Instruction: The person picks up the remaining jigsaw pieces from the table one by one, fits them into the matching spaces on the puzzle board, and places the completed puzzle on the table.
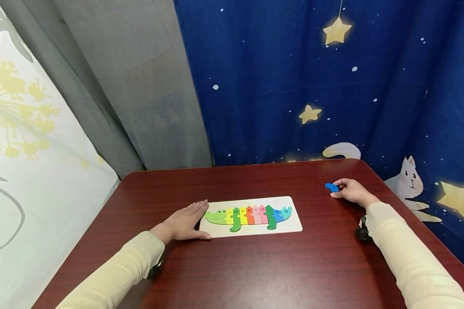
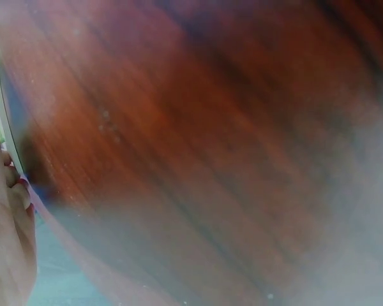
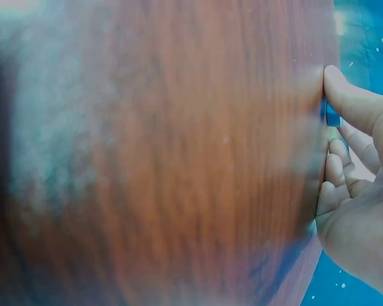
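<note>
A pale wooden puzzle board (image 1: 220, 233) lies on the table, with a crocodile of coloured pieces on it, green head at the left and blue tail end at the right. My left hand (image 1: 185, 221) rests on the board's left edge, fingers straight and thumb spread along the near corner. At the far right of the table, my right hand (image 1: 352, 191) pinches a small blue puzzle piece (image 1: 331, 187) between thumb and fingers. In the right wrist view, a sliver of the blue piece (image 3: 332, 116) shows beyond the thumb; the rest is hidden.
The dark red wooden table (image 1: 247, 274) spreads under both arms. A blue star-printed curtain (image 1: 263, 86) hangs behind its far edge, with a grey curtain (image 1: 139, 86) to the left and a white printed cloth (image 1: 31, 206) beside the left edge.
</note>
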Tool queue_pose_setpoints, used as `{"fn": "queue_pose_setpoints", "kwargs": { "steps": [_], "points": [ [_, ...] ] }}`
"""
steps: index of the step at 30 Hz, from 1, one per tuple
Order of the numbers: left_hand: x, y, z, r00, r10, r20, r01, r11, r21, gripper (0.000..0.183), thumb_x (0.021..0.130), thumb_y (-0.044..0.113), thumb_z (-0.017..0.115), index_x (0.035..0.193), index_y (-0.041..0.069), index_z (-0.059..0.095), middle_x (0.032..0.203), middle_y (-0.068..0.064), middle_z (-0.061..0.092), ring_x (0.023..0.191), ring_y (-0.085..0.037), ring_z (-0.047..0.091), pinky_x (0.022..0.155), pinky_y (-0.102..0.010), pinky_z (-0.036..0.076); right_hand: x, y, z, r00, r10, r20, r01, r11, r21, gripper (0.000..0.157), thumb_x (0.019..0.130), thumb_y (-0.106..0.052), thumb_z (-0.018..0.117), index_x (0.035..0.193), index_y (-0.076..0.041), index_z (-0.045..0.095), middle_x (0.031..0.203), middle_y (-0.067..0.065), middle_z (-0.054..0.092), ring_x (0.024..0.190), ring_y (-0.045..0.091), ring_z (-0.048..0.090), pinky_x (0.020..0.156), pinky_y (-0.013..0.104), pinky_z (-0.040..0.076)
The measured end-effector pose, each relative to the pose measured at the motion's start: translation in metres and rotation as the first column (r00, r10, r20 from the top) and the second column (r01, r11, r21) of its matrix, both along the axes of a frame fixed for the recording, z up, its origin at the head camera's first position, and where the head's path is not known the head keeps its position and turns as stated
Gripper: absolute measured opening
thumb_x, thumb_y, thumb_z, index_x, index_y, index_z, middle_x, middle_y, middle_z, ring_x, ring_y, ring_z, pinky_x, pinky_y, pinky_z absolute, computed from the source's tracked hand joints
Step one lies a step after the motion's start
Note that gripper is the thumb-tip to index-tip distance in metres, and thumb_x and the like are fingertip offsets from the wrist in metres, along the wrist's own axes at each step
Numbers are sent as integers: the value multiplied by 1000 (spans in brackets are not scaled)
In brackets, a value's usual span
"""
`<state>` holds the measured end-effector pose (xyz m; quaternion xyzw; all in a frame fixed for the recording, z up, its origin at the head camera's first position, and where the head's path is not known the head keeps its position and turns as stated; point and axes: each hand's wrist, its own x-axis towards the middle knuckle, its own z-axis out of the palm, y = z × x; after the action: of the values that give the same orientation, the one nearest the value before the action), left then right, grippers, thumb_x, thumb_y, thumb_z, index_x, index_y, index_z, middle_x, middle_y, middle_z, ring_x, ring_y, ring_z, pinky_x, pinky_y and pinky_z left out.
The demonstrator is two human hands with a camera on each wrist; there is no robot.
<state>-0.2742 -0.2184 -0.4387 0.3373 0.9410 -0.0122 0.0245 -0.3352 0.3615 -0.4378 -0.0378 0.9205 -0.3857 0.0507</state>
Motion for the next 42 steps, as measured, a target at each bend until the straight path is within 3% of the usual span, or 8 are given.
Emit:
{"fn": "queue_pose_setpoints", "kwargs": {
  "steps": [15,26,42],
  "points": [
    [2,2,1,1000,2,-2,-2,1000,-5,112,79,84,42,153,2,25,158,-13,22,144,-24,23,114,-40,24,3,0,2,1000,-9,-20,9,1000,-3,51,89,-17,73,125,11,50,117,29,52,101,36,50,89,45,44],
    [3,2,-1,1000,24,11,-23,1000,-13,114,77,87,38,155,4,22,160,-11,19,145,-22,20,115,-39,22,4,-5,7,998,26,-65,-29,998,-50,52,87,-15,74,125,11,50,114,25,56,97,31,53,77,26,47],
    [5,2,2,1000,11,12,-11,1000,15,112,79,83,44,154,2,24,159,-13,22,144,-25,22,114,-41,24,4,-21,18,991,52,-126,-60,996,-62,52,86,-12,75,125,12,51,114,25,57,101,33,55,78,22,47]
  ]
}}
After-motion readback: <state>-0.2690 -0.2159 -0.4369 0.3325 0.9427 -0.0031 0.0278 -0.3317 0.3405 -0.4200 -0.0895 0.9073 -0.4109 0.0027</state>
